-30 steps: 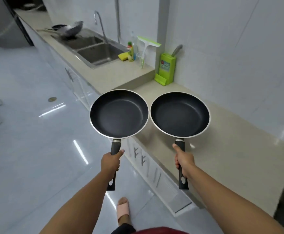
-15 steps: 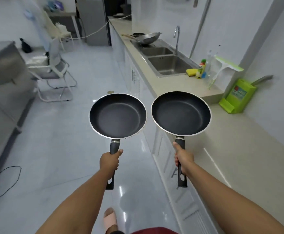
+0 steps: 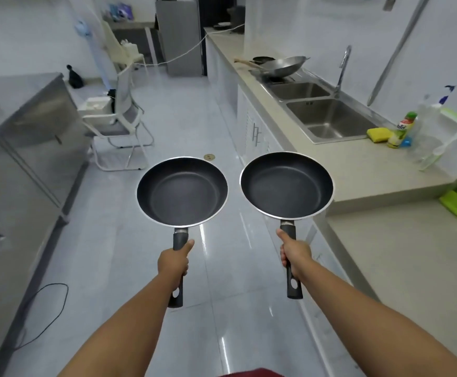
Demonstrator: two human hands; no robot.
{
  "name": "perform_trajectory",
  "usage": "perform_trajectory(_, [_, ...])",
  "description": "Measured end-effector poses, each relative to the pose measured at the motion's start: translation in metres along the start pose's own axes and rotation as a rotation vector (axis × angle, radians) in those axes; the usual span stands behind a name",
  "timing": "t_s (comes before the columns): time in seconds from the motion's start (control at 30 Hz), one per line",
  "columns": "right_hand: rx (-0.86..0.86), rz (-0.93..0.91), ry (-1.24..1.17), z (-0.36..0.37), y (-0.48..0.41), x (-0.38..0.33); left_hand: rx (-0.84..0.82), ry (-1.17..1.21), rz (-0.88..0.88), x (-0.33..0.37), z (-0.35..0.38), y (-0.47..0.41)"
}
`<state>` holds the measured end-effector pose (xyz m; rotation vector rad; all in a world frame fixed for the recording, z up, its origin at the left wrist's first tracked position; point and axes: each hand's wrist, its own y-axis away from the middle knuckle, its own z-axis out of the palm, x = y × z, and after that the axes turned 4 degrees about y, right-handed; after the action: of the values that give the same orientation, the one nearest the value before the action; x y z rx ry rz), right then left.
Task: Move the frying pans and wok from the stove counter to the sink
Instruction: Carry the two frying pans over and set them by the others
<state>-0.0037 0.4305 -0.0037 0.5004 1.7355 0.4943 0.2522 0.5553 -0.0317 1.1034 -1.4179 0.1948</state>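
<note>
1. I had my left hand clenched round the black handle of the left frying pan, fingers wrapped about mid-handle and the thumb laid forward along the top toward the bowl.
2. My right hand was clamped the same way on the handle of the right frying pan, with the hanging-hole end sticking out behind the fingers.
3. Both pans were in the air ahead of the fingers, bowls up and roughly level, rims near each other but apart; the left one hung over the floor, the right one over the edge of the bench.
4. The sink lay well beyond the right fingers, set into the bench, and the wok sat past it at the far end.
5. I judged the pans stiff and fairly light, since each was held at arm's length by one hand. The weight sat forward in the bowl, so a grip nearer the bowl would have curbed drooping.
6. The dark coating looked easy to scratch, so I reckoned they wanted lowering into the steel basin, not dropping.
</note>
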Motion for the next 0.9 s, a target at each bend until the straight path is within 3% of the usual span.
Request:
perform_trajectory(0.43, [-0.057,0.013,0.121,0.135,-0.124,-0.094,0.065,0.022,-0.067,0.066,0.003,-0.174])
perform_trajectory(0.9, [-0.126,0.049,0.208,0.277,-0.324,-0.275,0.111,0.067,-0.168,0.185,0.066,-0.370])
